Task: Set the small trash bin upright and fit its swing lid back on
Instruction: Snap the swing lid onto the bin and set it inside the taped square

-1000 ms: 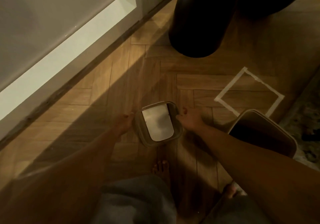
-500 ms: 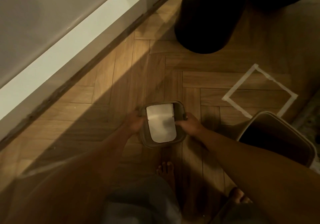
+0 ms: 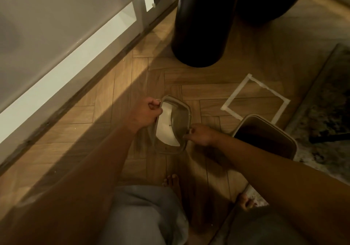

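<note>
The swing lid (image 3: 173,125) is a beige, rounded-rectangle frame with a pale flap in its middle, and that flap is swung askew inside the frame. It sits tilted between both hands, apparently clear of the wooden floor (image 3: 117,85), though the dim light makes that hard to confirm. The left hand (image 3: 146,113) is curled tight around the frame's left edge near the far corner, fingers closed on it. The right hand (image 3: 198,133) pinches the opposite edge, fingertips closed on the rim. Just to the right stands the small trash bin (image 3: 269,123), upright, its dark mouth open and bare of any lid. Beyond it a taped square (image 3: 251,82) marks the floor. A big black cylinder (image 3: 200,26) stands farther back, and a rug (image 3: 325,112) lies along the right.
</note>
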